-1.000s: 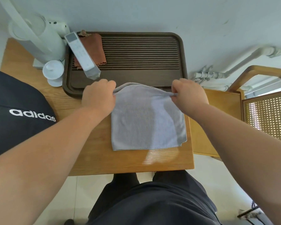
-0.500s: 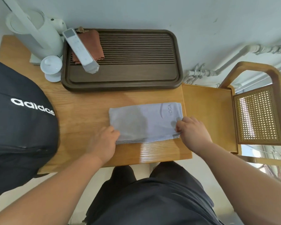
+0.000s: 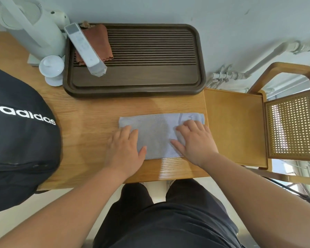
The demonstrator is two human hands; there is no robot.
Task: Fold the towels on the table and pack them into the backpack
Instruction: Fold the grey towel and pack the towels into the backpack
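A light grey towel (image 3: 157,133) lies folded into a long strip on the wooden table (image 3: 89,126), near its front right corner. My left hand (image 3: 124,149) rests flat on the towel's left end, fingers spread. My right hand (image 3: 195,140) lies flat on its right end, partly hiding a printed logo. Neither hand grips the cloth. A black backpack (image 3: 20,140) with white lettering stands at the table's left edge. A brown cloth (image 3: 97,42) lies in the far tray under a white remote.
A dark wooden slatted tray (image 3: 150,83) fills the back of the table. A white remote (image 3: 84,49) leans across its left end. A white kettle (image 3: 30,27) and small white cup (image 3: 51,68) stand at the back left. A wooden chair (image 3: 240,126) adjoins the table's right side.
Both hands pulled the towel's far edge toward me, folding it in half into a strip, then let go and moved onto it, palms flat.
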